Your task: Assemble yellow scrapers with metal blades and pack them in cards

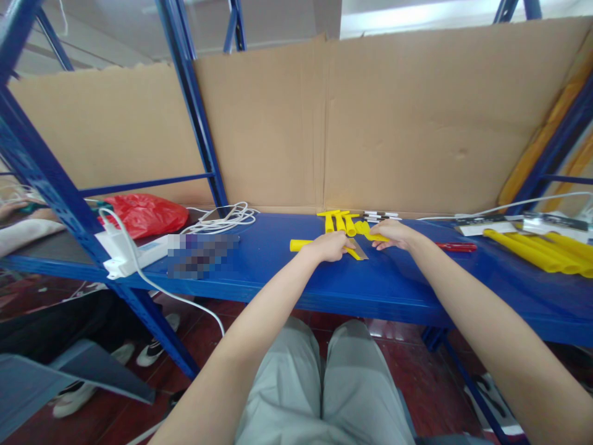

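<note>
My left hand (331,246) is closed around a yellow scraper (300,245) held low over the blue shelf. Its round handle sticks out on the left, and a thin metal blade shows past my fingers on the right. Just across from it, my right hand (391,233) grips a yellow plastic piece (369,232), partly covered by the fingers. Behind both hands, several yellow T-shaped scrapers (340,220) lie side by side. Black and white strips (380,216) rest beside them. Right of my right hand lies a red tool (458,247), its kind unclear.
Yellow handles (528,250) and flat packs (484,224) lie at the right. A white power strip (143,253), coiled white cable (229,217) and red plastic bag (148,213) are on the left. Cardboard (393,123) and blue posts (192,105) bound the shelf. Another person's arm (30,228) shows far left.
</note>
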Tool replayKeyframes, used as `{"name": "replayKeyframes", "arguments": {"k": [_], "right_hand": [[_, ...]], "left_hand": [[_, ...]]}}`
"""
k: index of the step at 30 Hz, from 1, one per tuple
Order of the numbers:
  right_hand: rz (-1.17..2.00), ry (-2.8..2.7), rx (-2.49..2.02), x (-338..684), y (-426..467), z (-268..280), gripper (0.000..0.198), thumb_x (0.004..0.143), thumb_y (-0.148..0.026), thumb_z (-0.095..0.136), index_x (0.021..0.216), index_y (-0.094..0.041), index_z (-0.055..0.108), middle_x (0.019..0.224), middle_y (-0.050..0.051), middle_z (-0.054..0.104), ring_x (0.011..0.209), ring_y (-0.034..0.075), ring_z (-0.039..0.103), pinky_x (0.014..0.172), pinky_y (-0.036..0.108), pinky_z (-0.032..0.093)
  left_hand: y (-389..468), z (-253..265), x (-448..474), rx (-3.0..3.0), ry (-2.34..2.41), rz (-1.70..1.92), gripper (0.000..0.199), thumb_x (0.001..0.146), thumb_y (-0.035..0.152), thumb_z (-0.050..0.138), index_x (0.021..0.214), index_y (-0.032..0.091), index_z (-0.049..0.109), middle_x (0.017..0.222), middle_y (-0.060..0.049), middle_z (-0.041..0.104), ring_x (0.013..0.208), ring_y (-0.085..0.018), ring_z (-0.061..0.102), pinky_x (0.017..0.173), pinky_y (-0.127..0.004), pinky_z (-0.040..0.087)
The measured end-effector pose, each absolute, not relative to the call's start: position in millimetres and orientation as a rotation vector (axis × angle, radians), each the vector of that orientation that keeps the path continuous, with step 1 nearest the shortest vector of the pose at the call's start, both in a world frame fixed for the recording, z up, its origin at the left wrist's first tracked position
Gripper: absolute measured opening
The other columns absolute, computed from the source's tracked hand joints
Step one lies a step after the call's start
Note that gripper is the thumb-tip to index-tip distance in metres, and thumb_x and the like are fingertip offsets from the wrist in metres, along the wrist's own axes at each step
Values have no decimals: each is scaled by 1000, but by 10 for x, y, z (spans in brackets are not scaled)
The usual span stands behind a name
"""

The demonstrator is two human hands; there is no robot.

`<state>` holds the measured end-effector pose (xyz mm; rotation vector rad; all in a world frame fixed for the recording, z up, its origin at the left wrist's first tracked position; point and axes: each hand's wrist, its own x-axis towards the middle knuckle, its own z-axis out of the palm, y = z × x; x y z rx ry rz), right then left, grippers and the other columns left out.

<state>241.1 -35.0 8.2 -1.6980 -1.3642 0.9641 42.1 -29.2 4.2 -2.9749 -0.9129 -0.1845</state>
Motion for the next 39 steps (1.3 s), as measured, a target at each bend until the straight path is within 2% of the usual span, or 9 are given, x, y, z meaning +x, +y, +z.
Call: {"name": "replayKeyframes", "arguments": {"k": [3,9,15,19,22,27,34,39], "right_hand": [[970,-1420,-1691,2405,-373,91,10,75,-11,65,75,-17,56,57,1,59,55,12,58,51,22,51],[901,-1555,-1731,2418,-355,81,17,78,-8,59,64,-16,54,55,0,57,49,8,51,44,17,39],[987,-1444,-1638,2406,-329,84,18,82,-5,50,69,-17,51,54,-1,54,47,8,48,45,18,37],[1047,-1344,-1594,2423,-338,152,23,88,-14,47,65,-18,47,46,-5,41,39,6,35,41,19,28],[1055,-1377,-1527,2454,-402,201,23,91,-22,48,69,-17,51,44,-7,34,37,5,26,39,19,22],[1122,-1679,-1440,2470,-484,192,25,84,-34,61,67,-17,52,46,-4,44,36,4,28,37,19,19],[1107,-1734,-1400,2441,-451,155,21,75,-28,65,62,-17,51,47,-3,45,37,3,30,37,17,20],[1079,-1763,-1408,2432,-424,129,22,71,-31,66,61,-18,50,47,-5,42,39,3,30,38,17,19]], "left_hand": [[-279,30,425,-2960,-905,-184,39,88,12,51,123,22,65,116,-7,69,107,-21,62,87,-28,48],[-266,10,429,-2940,-901,-189,37,89,14,50,122,23,66,115,-7,68,107,-20,61,87,-28,48],[-297,-14,455,-2853,-898,-296,37,89,10,48,119,20,68,109,-11,65,107,-23,59,90,-33,47],[-262,-39,456,-2753,-880,-448,41,93,12,42,128,20,62,108,-13,61,108,-24,57,91,-35,47],[-230,-42,447,-2705,-880,-509,42,95,13,39,131,19,60,108,-13,59,108,-24,56,92,-36,46],[-213,-37,432,-2669,-865,-568,44,95,12,37,133,22,58,110,-12,57,107,-23,54,92,-36,45],[-266,-11,429,-2676,-847,-572,43,94,11,38,131,23,58,111,-12,57,108,-23,54,92,-37,46],[-284,-5,431,-2677,-847,-563,45,94,10,37,133,22,56,112,-12,58,108,-23,55,91,-36,46]]}}
